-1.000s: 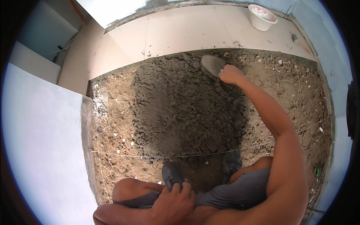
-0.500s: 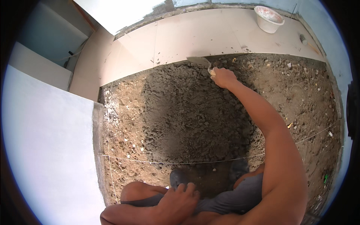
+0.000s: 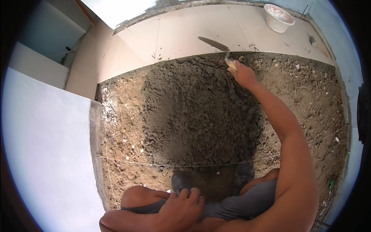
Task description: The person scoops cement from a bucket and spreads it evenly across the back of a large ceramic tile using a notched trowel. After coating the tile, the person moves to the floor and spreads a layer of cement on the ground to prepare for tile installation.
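My right hand [image 3: 244,74] is closed round the pale handle of a trowel [image 3: 213,42]. Its pointed metal blade is raised at the edge of the laid tiles, above the far side of a dark wet mortar bed [image 3: 197,112]. Lumpy and rough, the mortar covers the middle of the ground before me. My left hand [image 3: 183,207] rests over my bent leg, its fingers loosely bent and slightly apart, with nothing seen in it.
Large pale floor tiles [image 3: 185,29] lie beyond the mortar. On them stand a white bucket [image 3: 278,19] and a mallet [image 3: 315,42] at the far right. A taut string [image 3: 201,166] crosses near my boots [image 3: 181,181]. White walls bound the left, bluish ones the right.
My right hand has moved right and slightly nearer, and the trowel blade has risen from the tile edge, now showing above the tiles. My left hand stays on my leg.
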Action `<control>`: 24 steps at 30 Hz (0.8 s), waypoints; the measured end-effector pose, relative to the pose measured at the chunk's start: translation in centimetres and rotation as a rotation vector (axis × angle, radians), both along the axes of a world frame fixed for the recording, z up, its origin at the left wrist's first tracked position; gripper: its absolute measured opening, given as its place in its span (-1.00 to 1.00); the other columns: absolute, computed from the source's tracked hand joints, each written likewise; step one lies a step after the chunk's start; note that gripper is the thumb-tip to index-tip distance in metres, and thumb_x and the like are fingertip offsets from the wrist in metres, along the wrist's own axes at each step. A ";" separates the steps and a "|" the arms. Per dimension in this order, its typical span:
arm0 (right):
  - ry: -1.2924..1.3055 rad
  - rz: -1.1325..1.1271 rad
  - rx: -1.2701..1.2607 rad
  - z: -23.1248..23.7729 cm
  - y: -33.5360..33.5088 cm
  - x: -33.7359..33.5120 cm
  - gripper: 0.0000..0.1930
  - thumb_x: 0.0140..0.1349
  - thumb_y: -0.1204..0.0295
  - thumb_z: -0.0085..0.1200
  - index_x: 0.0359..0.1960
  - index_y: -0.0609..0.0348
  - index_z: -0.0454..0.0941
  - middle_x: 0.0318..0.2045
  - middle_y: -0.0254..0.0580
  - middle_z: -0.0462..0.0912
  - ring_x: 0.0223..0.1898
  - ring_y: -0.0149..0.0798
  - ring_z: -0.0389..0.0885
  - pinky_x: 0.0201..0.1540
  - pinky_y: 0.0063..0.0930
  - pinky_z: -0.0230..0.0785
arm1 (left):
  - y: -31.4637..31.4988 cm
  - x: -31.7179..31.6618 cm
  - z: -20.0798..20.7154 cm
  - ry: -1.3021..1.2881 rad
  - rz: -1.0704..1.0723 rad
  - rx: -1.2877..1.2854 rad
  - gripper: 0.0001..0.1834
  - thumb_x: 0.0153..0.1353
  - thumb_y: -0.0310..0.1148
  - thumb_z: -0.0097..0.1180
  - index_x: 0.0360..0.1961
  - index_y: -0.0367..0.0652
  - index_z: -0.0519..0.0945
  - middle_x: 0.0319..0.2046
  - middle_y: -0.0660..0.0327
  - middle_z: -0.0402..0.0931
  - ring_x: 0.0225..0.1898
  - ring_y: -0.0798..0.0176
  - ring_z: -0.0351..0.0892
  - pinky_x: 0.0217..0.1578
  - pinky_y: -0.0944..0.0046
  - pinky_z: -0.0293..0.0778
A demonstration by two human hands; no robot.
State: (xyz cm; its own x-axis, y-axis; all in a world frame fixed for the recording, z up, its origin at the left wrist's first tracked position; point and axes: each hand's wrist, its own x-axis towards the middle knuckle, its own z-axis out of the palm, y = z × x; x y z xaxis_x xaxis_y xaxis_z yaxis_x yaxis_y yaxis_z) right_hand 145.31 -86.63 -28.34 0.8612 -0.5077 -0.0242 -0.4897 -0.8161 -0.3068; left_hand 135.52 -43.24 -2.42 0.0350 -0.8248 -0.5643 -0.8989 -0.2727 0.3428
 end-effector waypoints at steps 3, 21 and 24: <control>0.306 -0.029 -0.035 -0.2 -2.5 -1.5 -0.50 0.45 0.02 -0.17 0.10 0.23 0.32 -0.26 0.09 0.64 -0.21 0.13 0.66 -0.19 0.02 0.50 | 0.0 0.2 -0.1 -0.019 -0.058 0.003 -0.54 0.03 -0.26 0.19 -0.09 -0.36 0.55 -0.17 -0.01 0.45 -0.16 0.02 0.54 -0.35 0.16 0.57; -0.066 -0.038 0.065 0.6 0.2 -0.8 -0.59 0.45 0.08 -0.12 0.01 0.22 0.33 -0.20 0.09 0.64 -0.19 0.10 0.66 -0.22 0.02 0.51 | -0.6 0.2 0.4 -0.022 -0.031 0.072 -0.58 0.04 -0.25 0.17 -0.10 -0.29 0.57 -0.15 0.00 0.44 -0.12 0.04 0.52 -0.30 0.16 0.57; 0.216 -0.090 0.012 -2.1 -2.5 -1.7 -0.63 0.43 0.11 -0.08 -0.02 0.18 0.31 -0.23 0.04 0.64 -0.24 0.09 0.66 -0.23 0.00 0.51 | -1.1 1.0 -1.2 0.098 -0.036 0.044 -0.67 0.13 -0.26 0.17 -0.14 -0.25 0.61 -0.10 -0.06 0.47 -0.14 -0.03 0.55 -0.26 0.01 0.62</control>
